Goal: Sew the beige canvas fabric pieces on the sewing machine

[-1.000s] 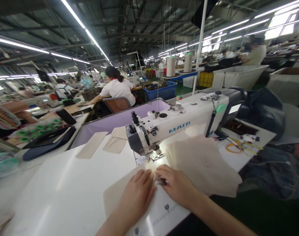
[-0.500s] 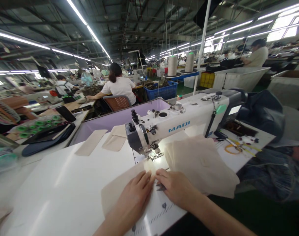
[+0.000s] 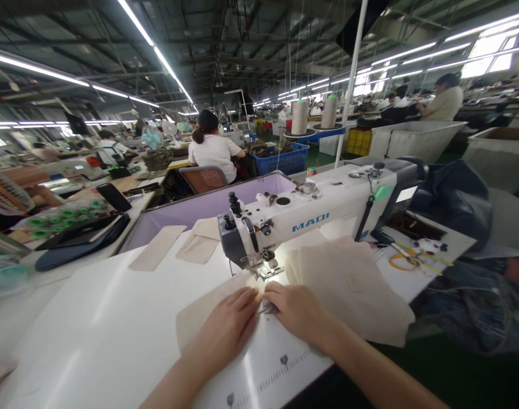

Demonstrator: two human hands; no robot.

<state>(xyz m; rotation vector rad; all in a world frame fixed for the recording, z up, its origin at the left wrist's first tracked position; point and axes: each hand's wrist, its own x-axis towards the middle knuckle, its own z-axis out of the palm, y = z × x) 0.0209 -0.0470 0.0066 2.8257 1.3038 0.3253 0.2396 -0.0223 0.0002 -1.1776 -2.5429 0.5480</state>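
A beige fabric piece (image 3: 203, 309) lies flat on the white table, its far end at the lit presser foot (image 3: 270, 271) of the sewing machine (image 3: 310, 213). My left hand (image 3: 231, 318) rests on this piece, fingers together, gripping its edge just in front of the foot. Beside it, my right hand (image 3: 295, 309) is closed, fingertips at the same edge. Dark metal thread snips (image 3: 266, 308) poke out from under its fingers, mostly hidden by the palm. To the right, a stack of larger beige fabric (image 3: 348, 284) spreads under the machine arm.
Two more beige pieces (image 3: 157, 248) lie left of the machine head. Scissors with orange handles (image 3: 404, 260) are on the table at right. Behind stand a lilac-walled bin (image 3: 178, 218), thread cones (image 3: 299, 117) and a blue crate (image 3: 285, 162). A co-worker (image 3: 214, 150) sits beyond.
Both hands have moved forward, closer to the presser foot, and the fabric's far end has shifted toward it. The snips show less now. The co-worker's outstretched arm has drawn in.
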